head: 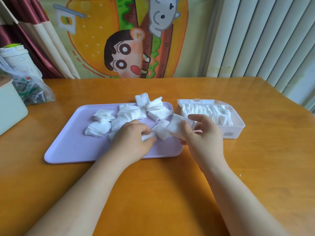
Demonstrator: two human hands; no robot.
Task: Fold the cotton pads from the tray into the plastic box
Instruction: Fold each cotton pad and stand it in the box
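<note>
Now cotton pads (154, 110) litter the tray (71, 143) and pack the plastic box (237, 129); left hand (133, 141) and right hand (204, 135) each pinch one.

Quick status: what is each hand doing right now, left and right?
Left hand: grips a bunched pad over the tray.
Right hand: pinches a flat pad.
</note>
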